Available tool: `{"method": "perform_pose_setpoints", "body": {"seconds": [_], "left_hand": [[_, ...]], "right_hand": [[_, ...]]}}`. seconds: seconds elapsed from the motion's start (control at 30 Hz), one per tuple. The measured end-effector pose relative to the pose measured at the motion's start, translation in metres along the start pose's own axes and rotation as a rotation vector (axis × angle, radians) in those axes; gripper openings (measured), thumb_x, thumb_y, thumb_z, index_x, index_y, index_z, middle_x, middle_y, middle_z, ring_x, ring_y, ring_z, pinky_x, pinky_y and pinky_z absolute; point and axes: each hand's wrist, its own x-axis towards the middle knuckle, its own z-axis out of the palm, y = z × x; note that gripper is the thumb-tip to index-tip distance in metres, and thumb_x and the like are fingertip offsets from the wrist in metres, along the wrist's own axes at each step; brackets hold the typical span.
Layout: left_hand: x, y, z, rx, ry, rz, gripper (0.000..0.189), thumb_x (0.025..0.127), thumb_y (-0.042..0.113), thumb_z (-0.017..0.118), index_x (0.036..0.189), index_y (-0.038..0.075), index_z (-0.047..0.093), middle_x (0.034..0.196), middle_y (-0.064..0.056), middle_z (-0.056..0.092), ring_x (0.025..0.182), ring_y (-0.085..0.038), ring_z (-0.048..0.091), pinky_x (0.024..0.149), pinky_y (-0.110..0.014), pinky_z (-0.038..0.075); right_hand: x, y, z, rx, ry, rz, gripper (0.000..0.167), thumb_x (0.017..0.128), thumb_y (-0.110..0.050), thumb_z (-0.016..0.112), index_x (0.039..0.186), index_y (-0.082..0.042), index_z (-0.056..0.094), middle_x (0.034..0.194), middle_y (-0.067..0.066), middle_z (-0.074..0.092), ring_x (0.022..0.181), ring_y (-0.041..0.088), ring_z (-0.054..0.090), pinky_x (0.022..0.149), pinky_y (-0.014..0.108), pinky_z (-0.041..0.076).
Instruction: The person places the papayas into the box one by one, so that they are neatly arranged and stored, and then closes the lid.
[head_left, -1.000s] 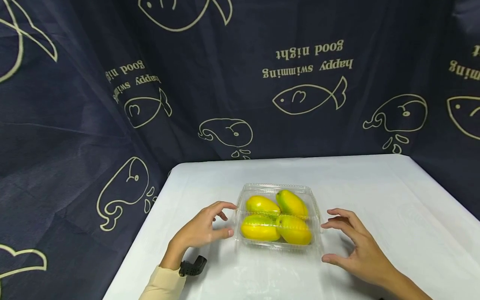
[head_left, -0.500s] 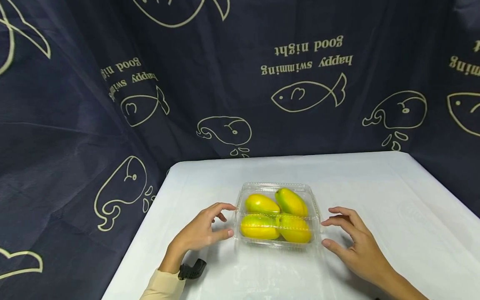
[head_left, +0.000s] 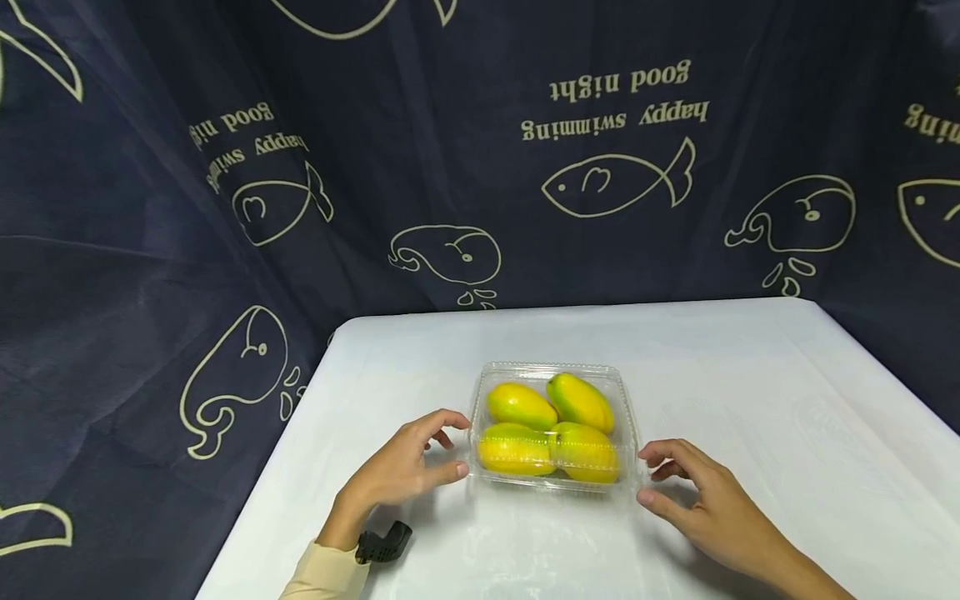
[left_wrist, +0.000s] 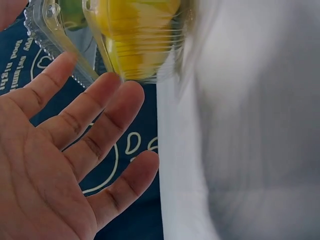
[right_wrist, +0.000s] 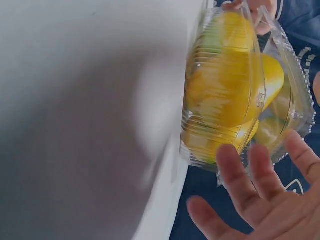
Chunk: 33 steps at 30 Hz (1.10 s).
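Observation:
A clear plastic clamshell box (head_left: 555, 486) holds several yellow-green mangoes (head_left: 517, 450) on the white table. Seen from both wrists, its beaded lid (right_wrist: 295, 107) stands at an angle to the ribbed base. My left hand (head_left: 405, 467) is at the box's left side, thumb and fingers apart with a gap between them. On the opposite side is my right hand (head_left: 708, 508), fingers loosely bent and thumb apart. Fingertips of both hands are at the box's edges; whether they touch it I cannot tell. Neither hand grips it.
White cloth covers the table (head_left: 780, 392). A dark blue curtain (head_left: 450, 150) printed with fish and whales hangs behind and to the left. There is a black strap device (head_left: 384, 543) on my left wrist, below a beige sleeve (head_left: 326, 575).
My right hand's fingers and thumb have drawn closer together, and its fingertips have come nearer the box's right edge. My left hand has hardly moved. The head view has shifted slightly.

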Motion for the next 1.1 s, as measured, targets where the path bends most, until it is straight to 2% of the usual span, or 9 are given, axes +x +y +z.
{"method": "perform_pose_setpoints", "body": {"seconds": [0.17,0.3,0.47,0.6,0.73,0.87,1.0,1.1], "left_hand": [[0.0,-0.001,0.002,-0.006,-0.009,-0.013,0.052,0.089,0.042,0.074,0.135,0.025,0.056,0.128,0.022,0.058,0.107,-0.018,0.063,0.097,-0.05,0.045],[0.0,-0.003,0.004,-0.001,-0.015,-0.015,0.051,0.089,0.041,0.074,0.133,0.026,0.056,0.126,0.02,0.059,0.106,-0.018,0.064,0.098,-0.048,0.046],[0.002,-0.005,0.006,-0.01,-0.007,-0.005,0.049,0.089,0.039,0.074,0.133,0.023,0.056,0.125,0.016,0.061,0.103,-0.017,0.065,0.095,-0.046,0.048],[0.002,-0.007,0.008,-0.028,0.003,0.006,0.047,0.09,0.039,0.073,0.131,0.024,0.056,0.123,0.016,0.063,0.1,-0.015,0.065,0.093,-0.045,0.049],[0.004,-0.009,0.011,-0.034,0.016,0.012,0.043,0.09,0.039,0.073,0.128,0.029,0.056,0.121,0.019,0.063,0.099,-0.013,0.065,0.091,-0.044,0.049],[0.005,-0.01,0.013,-0.04,0.031,0.021,0.04,0.091,0.037,0.073,0.127,0.03,0.056,0.12,0.017,0.064,0.097,-0.012,0.065,0.09,-0.043,0.049],[0.005,-0.011,0.014,-0.043,0.037,0.021,0.041,0.091,0.036,0.072,0.128,0.026,0.057,0.12,0.013,0.066,0.097,-0.012,0.065,0.09,-0.043,0.049],[0.004,-0.012,0.013,-0.042,0.045,0.012,0.042,0.09,0.034,0.074,0.127,0.025,0.058,0.119,0.015,0.065,0.097,-0.012,0.065,0.09,-0.043,0.049]], "right_hand": [[-0.002,-0.001,0.0,0.038,-0.083,0.087,0.042,0.088,-0.028,0.078,0.125,-0.026,0.058,0.115,-0.01,0.063,0.094,0.006,0.064,0.072,0.028,0.055],[-0.004,0.002,0.003,0.048,-0.102,0.124,0.041,0.089,-0.03,0.077,0.125,-0.026,0.057,0.113,-0.009,0.064,0.093,0.007,0.066,0.07,0.027,0.055],[-0.004,0.004,0.006,0.058,-0.098,0.122,0.04,0.09,-0.028,0.076,0.125,-0.025,0.057,0.106,-0.012,0.065,0.089,0.002,0.065,0.074,0.028,0.055],[-0.005,0.002,0.008,0.111,-0.12,0.108,0.039,0.092,-0.024,0.074,0.125,-0.022,0.053,0.099,-0.012,0.068,0.087,0.0,0.065,0.068,0.026,0.054],[-0.004,0.0,0.009,0.156,-0.155,0.133,0.035,0.097,-0.022,0.068,0.127,-0.022,0.049,0.098,-0.011,0.071,0.088,-0.001,0.065,0.062,0.025,0.051],[-0.004,0.001,0.009,0.165,-0.178,0.159,0.032,0.1,-0.023,0.062,0.128,-0.023,0.047,0.1,-0.01,0.072,0.089,0.0,0.066,0.061,0.026,0.051],[-0.004,0.002,0.01,0.151,-0.175,0.143,0.029,0.102,-0.021,0.059,0.128,-0.021,0.046,0.099,-0.011,0.071,0.088,0.002,0.068,0.067,0.026,0.052],[-0.002,0.002,0.012,0.134,-0.152,0.116,0.025,0.103,-0.019,0.057,0.126,-0.023,0.047,0.096,-0.012,0.071,0.085,0.002,0.068,0.071,0.024,0.051]]}}
